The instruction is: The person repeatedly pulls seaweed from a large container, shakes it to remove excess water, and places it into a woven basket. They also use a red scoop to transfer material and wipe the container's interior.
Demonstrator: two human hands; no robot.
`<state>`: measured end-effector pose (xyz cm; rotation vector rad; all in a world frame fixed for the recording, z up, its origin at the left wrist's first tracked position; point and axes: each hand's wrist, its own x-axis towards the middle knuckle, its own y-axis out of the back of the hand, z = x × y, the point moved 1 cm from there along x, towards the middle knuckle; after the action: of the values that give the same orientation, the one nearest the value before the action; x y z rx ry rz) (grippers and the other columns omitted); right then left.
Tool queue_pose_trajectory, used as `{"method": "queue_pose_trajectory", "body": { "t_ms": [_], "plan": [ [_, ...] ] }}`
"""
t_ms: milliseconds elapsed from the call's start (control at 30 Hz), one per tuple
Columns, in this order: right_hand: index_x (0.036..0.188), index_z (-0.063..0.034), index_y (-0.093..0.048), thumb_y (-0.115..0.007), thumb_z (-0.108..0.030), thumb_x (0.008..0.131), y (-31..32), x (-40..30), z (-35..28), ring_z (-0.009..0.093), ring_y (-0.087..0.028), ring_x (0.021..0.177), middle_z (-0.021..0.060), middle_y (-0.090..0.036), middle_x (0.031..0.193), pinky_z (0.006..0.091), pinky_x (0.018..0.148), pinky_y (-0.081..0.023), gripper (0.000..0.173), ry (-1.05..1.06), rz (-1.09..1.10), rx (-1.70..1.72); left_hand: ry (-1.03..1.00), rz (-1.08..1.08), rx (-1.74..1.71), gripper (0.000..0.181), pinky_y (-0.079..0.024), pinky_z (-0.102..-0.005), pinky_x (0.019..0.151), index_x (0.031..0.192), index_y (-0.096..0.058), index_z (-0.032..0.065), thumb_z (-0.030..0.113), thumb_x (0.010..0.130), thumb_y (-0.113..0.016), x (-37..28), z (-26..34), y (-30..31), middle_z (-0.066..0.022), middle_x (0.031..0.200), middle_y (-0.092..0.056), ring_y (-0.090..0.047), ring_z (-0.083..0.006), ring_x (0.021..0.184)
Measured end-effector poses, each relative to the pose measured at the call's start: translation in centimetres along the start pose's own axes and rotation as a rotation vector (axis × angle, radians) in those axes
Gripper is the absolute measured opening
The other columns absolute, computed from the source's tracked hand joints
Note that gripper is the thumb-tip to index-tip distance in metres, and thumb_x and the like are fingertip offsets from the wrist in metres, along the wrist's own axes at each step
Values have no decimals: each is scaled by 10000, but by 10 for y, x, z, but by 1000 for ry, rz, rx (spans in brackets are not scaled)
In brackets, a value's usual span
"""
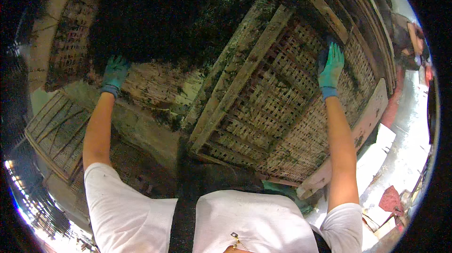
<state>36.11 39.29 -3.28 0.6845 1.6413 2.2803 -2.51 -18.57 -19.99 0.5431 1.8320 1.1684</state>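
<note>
My left hand [116,71], in a teal glove with a blue cuff, reaches to the near edge of a dark, loose-looking mass [155,23]. Its fingers are spread, and their tips blend into the dark. Beside it shows a bare, scratched patch of light brown surface [155,81]. My right hand [332,63], gloved the same way, is stretched out flat over a woven slatted panel [268,101] with a wooden frame bar [243,73]. Nothing shows in its grasp. Whether the palm touches the weave, I cannot tell. A dark patch lies just left of the fingers.
Another woven panel [76,37] stands at the far left, and a framed mesh tray [58,133] lies below it. A loose board [328,16] sits beyond my right hand. A pale plank [370,111] borders the right side. Further right are a bright floor and a reddish object [391,200].
</note>
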Motion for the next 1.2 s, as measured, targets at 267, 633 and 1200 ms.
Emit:
{"method": "queue_pose_trajectory", "body": {
  "t_ms": [267,633,1200],
  "plan": [
    [1394,-63,-338,-586,40,722,6,11,-12,354,-369,1258,158,-390,1387,438,1076,-291,723,-72,-14,33,360,160,-213,723,-388,-404,988,1449,-245,185,77,815,-576,90,244,72,-167,1455,-294,-400,-316,1253],
    [1394,-52,-309,-639,-92,738,-1,-3,-1,299,-344,1294,135,-372,1403,437,1093,-265,735,-36,-50,-75,399,78,-681,768,-366,-468,1003,1451,-201,137,238,826,-637,-10,225,39,-213,1406,-343,-382,-377,1258],
    [1404,-130,-325,-666,-222,777,8,4,2,294,-360,1284,139,-385,1396,426,1093,-293,719,-142,-22,25,-140,705,-1581,342,-471,-347,915,1189,-537,-56,44,878,-437,4,70,427,-133,1184,-590,-587,-230,1044]
  ]
}}
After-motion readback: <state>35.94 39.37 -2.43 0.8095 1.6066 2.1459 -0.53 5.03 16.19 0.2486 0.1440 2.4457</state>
